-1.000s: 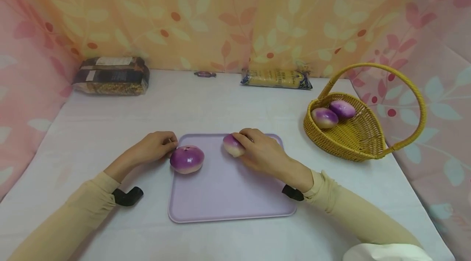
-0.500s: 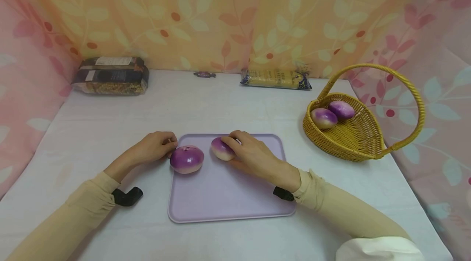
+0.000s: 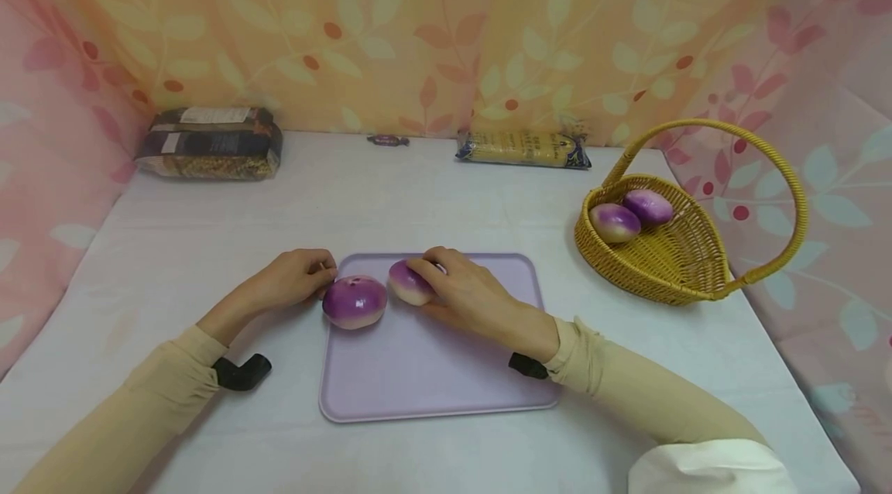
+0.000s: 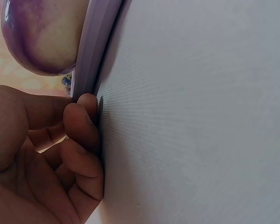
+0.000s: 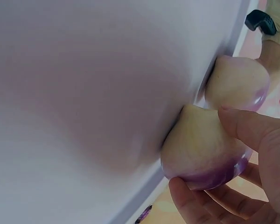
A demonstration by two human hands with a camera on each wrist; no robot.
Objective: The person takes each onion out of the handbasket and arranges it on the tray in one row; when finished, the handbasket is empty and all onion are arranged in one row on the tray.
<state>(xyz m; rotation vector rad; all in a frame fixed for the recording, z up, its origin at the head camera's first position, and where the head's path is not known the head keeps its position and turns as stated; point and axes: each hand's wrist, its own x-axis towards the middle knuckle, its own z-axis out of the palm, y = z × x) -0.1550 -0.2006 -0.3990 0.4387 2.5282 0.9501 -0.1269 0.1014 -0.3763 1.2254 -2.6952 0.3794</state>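
A: What takes up most room?
B: The bench [image 3: 432,200], with the basket [image 3: 623,277] at its right and the tray [image 3: 446,370] nearer the person.
A: What could go wrong on that tray?
B: The held turnip [image 3: 407,283] is just right of another turnip [image 3: 354,303] at the tray's left edge. A leftward push might bump that one over the rim. A loose grip could also let the held one roll.
A: How are the hands placed?
B: The right hand [image 3: 474,296] reaches in over the tray, grasping its turnip, thumb one side, fingers opposite. The left hand [image 3: 296,277] sits beside the left edge, fingers bent; I can't tell whether it pinches the rim.
A: Anything smaller?
B: A wrapped sweet [image 3: 387,140], at the back.
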